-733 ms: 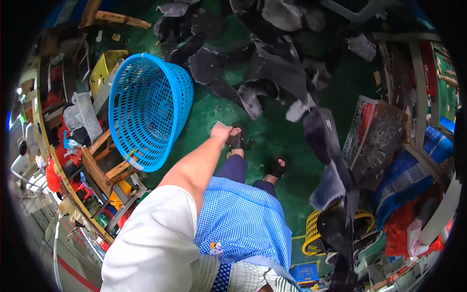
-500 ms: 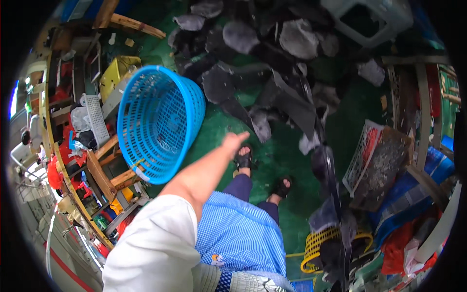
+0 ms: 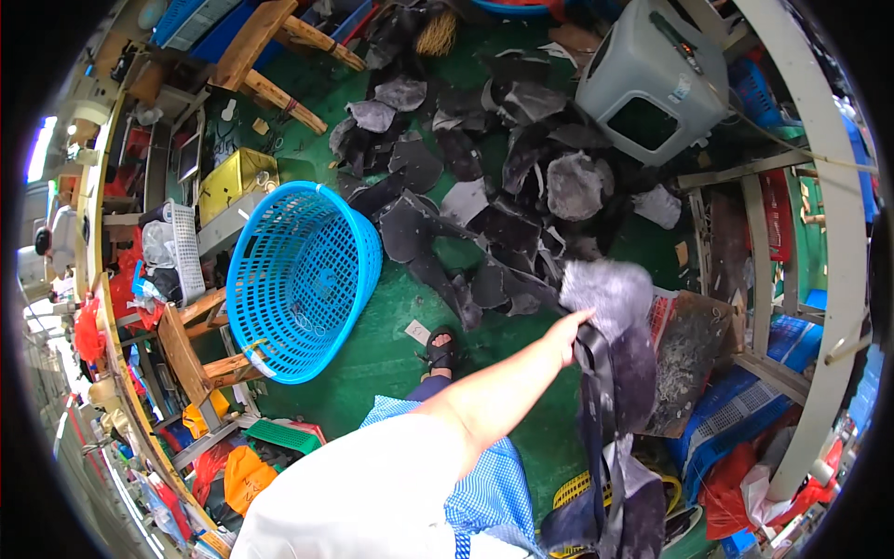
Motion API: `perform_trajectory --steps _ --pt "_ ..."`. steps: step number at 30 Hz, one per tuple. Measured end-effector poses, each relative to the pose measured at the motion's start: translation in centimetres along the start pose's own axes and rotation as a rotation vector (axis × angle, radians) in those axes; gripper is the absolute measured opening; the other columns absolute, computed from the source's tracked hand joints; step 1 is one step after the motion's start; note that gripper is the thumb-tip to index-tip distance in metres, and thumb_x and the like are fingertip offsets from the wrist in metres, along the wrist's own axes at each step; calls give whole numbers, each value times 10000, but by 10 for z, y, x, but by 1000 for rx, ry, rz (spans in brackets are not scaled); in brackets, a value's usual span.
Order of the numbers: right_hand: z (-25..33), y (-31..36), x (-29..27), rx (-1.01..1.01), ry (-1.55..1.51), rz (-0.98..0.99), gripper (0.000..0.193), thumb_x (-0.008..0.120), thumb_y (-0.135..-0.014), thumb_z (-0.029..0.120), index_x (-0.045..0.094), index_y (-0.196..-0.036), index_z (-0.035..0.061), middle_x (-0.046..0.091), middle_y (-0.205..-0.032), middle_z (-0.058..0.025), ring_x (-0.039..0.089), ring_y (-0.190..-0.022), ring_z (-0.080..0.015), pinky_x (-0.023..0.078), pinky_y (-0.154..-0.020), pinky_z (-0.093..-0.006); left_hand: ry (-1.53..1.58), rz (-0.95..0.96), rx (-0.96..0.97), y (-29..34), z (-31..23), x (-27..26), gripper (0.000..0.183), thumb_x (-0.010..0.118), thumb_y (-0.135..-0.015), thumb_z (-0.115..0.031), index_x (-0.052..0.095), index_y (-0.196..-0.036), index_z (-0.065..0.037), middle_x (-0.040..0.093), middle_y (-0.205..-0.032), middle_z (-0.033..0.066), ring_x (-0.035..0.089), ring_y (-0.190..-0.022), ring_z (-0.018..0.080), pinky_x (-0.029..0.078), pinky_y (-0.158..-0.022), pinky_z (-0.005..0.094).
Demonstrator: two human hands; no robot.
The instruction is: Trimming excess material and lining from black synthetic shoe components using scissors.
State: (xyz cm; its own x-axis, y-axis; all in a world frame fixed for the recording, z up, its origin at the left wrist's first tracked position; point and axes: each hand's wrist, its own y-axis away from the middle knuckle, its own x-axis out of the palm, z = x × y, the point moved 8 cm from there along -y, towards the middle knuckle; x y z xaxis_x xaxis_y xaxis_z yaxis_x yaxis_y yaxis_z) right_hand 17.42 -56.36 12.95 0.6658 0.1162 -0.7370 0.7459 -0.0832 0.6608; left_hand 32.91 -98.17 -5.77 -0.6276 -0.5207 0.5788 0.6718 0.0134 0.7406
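Observation:
My left hand (image 3: 570,337) is closed on the edge of a dark piece with grey fur (image 3: 610,293), its bare arm reaching across from the lower left. Long dark strips and more fur (image 3: 622,391) hang below the hand toward a yellow basket (image 3: 570,489), partly covering it. Ahead, many similar black and grey furry cut pieces (image 3: 503,210) lie in a loose heap on the green floor. A large blue perforated basket (image 3: 358,256) stands tilted to the left, with a few thin pale loops inside. My right hand is out of view.
A grey plastic stool (image 3: 643,56) stands far right. At right, a worn dark board (image 3: 694,363) leans near a metal frame (image 3: 819,373). Wooden stool legs (image 3: 182,354) and a cluttered shelf (image 3: 121,279) line the left. A yellow box (image 3: 233,177) sits behind the blue basket.
My left hand has moved from near my feet to the right and taken hold of the furry piece. The view has shifted, showing more of the far floor.

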Motion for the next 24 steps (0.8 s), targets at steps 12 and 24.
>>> perform_trajectory --steps 12,24 --pt "-17 85 -45 -25 -49 -249 412 597 -820 391 604 -1080 71 647 -940 -205 620 -862 -357 470 -785 -411 -709 -134 1054 369 -251 97 321 555 -810 -130 601 -1070 52 637 -1050 138 606 -977 265 455 -934 392" --pt "569 214 62 -980 -427 240 388 704 -691 218 535 -999 53 636 -781 -201 631 -744 -385 508 -656 -422 -657 -786 1982 728 -483 183 281 663 -786 -161 655 -902 95 659 -913 101 637 -807 186 502 -741 293"
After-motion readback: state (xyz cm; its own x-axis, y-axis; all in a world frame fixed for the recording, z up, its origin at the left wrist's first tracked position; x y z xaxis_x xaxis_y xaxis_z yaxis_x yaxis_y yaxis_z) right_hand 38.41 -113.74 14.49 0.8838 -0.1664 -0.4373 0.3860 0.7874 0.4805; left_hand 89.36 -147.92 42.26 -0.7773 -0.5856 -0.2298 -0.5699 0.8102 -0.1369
